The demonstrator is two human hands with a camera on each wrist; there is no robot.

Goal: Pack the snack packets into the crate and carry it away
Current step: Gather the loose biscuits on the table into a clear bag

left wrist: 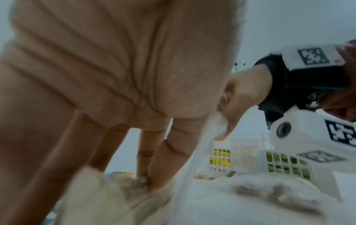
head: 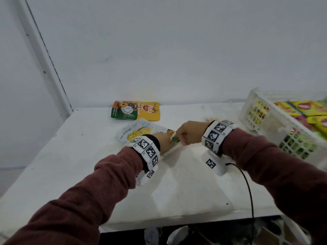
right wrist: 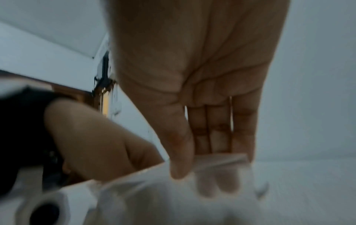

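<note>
A white snack packet with yellow fruit print [head: 141, 130] lies on the white table [head: 79, 156]. My left hand [head: 167, 141] rests on its near right part, fingers [left wrist: 154, 167] reaching down onto it. My right hand [head: 184, 135] pinches the packet's right edge; its thumb [right wrist: 179, 159] lies over the pale packet edge [right wrist: 217, 159] with the fingers behind it. A yellow and green pineapple packet [head: 136, 110] lies flat beyond, near the wall. The white slatted crate [head: 276, 124] stands at the right and holds several yellow and red packets [head: 307, 108].
The wall runs close behind the table. A black cable [head: 247, 188] trails from my right wrist over the front edge. Below the front edge lie dim, unclear items [head: 177, 236]. The crate [left wrist: 250, 155] shows behind my hands in the left wrist view.
</note>
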